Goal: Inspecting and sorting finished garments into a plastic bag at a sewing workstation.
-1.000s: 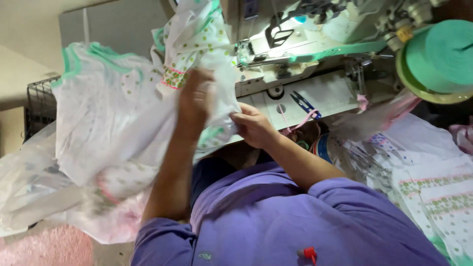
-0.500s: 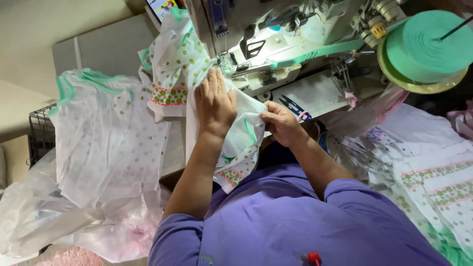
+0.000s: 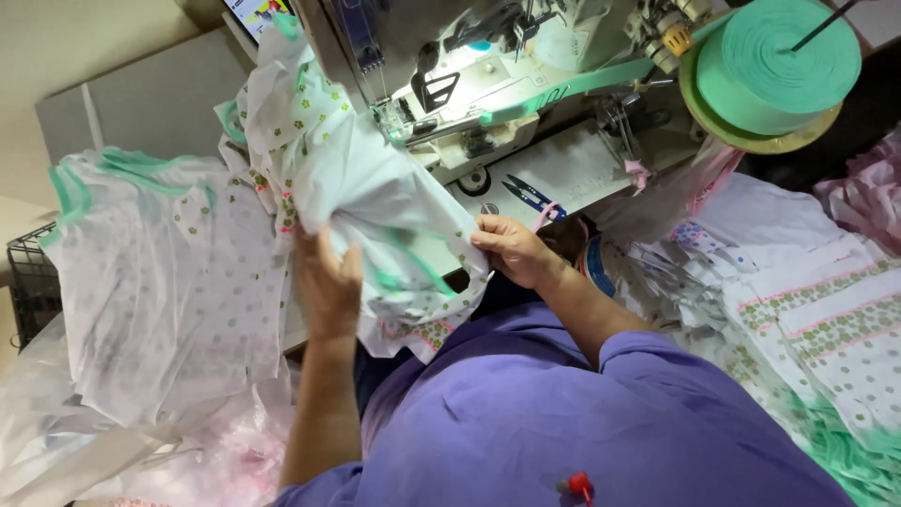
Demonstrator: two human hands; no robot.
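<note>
A white garment [image 3: 375, 188] printed with small green flowers and edged in green trim lies bunched on the worktop [image 3: 563, 174], its upper part drawn up under the head of the sewing machine [image 3: 450, 66]. The left hand [image 3: 328, 282] presses up against the cloth from below, its fingers [image 3: 349, 268] closed into the folds and grasping the fabric. The right hand [image 3: 511, 249] pinches the garment's lower right edge, fingers [image 3: 483, 235] clenched on the hem. Just beyond the right hand a pair of blue thread snips [image 3: 530, 195] lies on the worktop. A green tape [image 3: 572, 84] runs from the machine to a large green roll [image 3: 774, 56] at the upper right. A heap of similar white garments [image 3: 160, 282] hangs to the left, and a stack of flower-printed pieces [image 3: 807, 310] lies at the right.
</note>
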